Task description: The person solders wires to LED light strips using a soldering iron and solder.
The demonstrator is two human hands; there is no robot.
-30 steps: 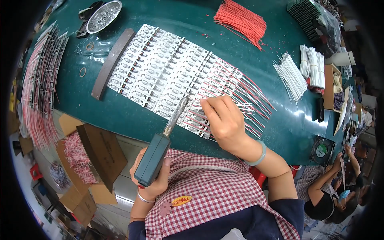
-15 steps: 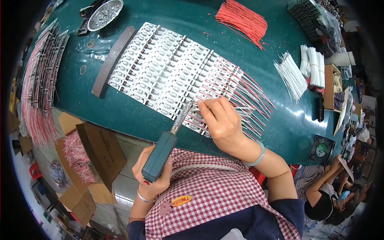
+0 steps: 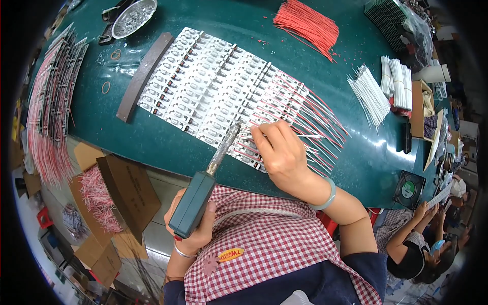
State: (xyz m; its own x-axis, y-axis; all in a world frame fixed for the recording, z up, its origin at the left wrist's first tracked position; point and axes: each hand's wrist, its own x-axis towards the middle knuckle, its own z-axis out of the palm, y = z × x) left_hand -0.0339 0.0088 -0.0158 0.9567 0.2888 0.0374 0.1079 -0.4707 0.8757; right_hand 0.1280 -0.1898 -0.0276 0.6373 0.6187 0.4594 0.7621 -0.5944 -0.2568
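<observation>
On green bench: left hand fist-tight round soldering iron, right hand fingers pinched on white wire.

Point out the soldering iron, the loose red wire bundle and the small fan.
soldering iron (image 3: pixel 194 204), head view, on its teal handle
red wire bundle (image 3: pixel 307 23), head view, mid-bundle
small fan (image 3: pixel 408 189), head view, on its hub

One soldering iron, one round metal dish, one loose bundle of red wires, two rubber bands on the table.
</observation>
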